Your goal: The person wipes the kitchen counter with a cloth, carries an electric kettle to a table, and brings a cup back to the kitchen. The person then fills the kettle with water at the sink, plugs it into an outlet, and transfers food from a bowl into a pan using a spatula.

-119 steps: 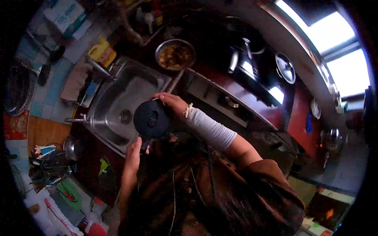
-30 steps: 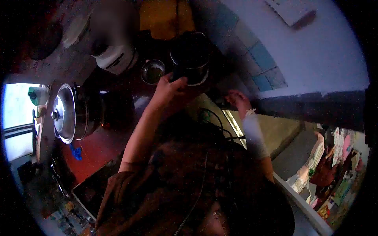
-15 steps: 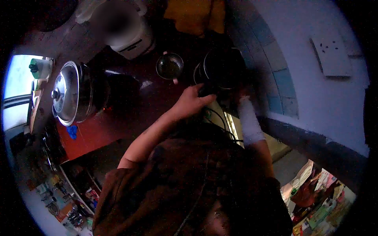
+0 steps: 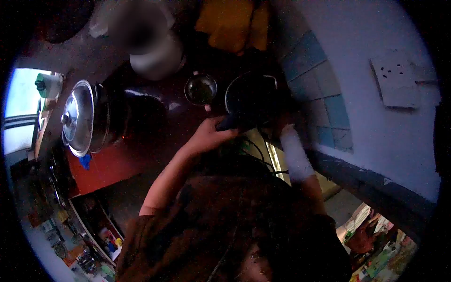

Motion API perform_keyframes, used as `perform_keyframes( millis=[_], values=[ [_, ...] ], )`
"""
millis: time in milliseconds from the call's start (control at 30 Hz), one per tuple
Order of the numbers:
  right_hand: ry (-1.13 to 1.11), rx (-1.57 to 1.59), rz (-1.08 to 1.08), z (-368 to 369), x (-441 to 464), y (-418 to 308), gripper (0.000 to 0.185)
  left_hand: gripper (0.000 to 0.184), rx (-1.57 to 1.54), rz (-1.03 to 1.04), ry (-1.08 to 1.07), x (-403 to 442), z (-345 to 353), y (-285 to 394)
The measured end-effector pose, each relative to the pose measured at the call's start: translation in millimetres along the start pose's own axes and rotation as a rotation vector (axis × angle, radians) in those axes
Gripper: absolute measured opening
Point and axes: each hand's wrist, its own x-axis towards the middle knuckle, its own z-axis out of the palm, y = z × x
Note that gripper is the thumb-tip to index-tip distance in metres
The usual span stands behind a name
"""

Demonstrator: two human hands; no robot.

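Note:
A dark round pan (image 4: 251,96) with a thin bright rim stands at the back right of the dark red counter. My left hand (image 4: 213,135) is closed around its black handle (image 4: 229,122). My right hand (image 4: 281,126) is beside the pan's near right side, with a white wrap (image 4: 297,157) around the wrist and forearm. Deep shadow hides its fingers, so I cannot see whether they touch the pan. Left of the pan sits a small metal bowl (image 4: 201,89) with pink handles and something greenish inside.
A large pot with a shiny lid (image 4: 80,117) is on the left of the counter (image 4: 103,169). A pale appliance (image 4: 159,61) stands at the back. Orange cloth (image 4: 228,23) lies beyond the pan. Tiled wall (image 4: 324,108) rises at right, with a socket plate (image 4: 399,77). Dark cables (image 4: 256,152) hang near my body.
The pan and my left hand have shifted left and a little nearer to me. The handle now points more to the left. The whole view has also dipped slightly.

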Motion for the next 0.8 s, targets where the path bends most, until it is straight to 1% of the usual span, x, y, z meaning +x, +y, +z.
perform_keyframes(
  millis=[67, 100, 133, 167, 233, 267, 300, 367, 533, 633, 700, 800],
  values=[
    [-0.02, -0.014, -0.061, 4, 33, -33, 0.022, 0.037, -0.018, 0.0, 0.008, -15, 3, 0],
    [-0.02, -0.007, -0.096, 6, 55, -50, 0.022, 0.037, -0.025, 0.004, 0.014, -7, 1, 1],
    [-0.024, -0.007, -0.113, 8, 69, -61, 0.021, 0.037, -0.037, -0.064, 0.004, -7, 2, 9],
    [-0.022, 0.003, -0.137, 9, 85, -75, 0.021, 0.037, -0.024, -0.055, 0.003, -5, 1, 15],
    [-0.012, 0.029, -0.17, 10, 115, -96, 0.02, 0.037, 0.054, -0.214, -0.018, -10, 0, 22],
    [-0.01, 0.046, -0.185, 13, 128, -107, 0.02, 0.036, 0.032, -0.162, -0.019, -14, -1, 22],
    [-0.01, 0.064, -0.187, 15, 140, -114, 0.02, 0.036, 0.055, -0.155, -0.004, -12, -4, 22],
    [-0.007, 0.086, -0.193, 18, 154, -127, 0.019, 0.035, -0.104, -0.104, 0.046, -21, 2, 19],
    [0.009, 0.13, -0.213, 17, 172, -140, 0.018, 0.035, -0.05, -0.137, 0.027, -18, 2, 11],
    [0.022, 0.146, -0.225, 13, 174, -146, 0.017, 0.034, -0.107, -0.143, 0.005, -17, 3, 11],
    [0.031, 0.151, -0.231, 9, 169, -151, 0.017, 0.033, -0.071, -0.108, -0.012, -15, 3, 9],
    [0.039, 0.167, -0.247, 7, 169, -161, 0.016, 0.033, -0.101, -0.09, -0.015, -12, 1, 9]
  ],
)
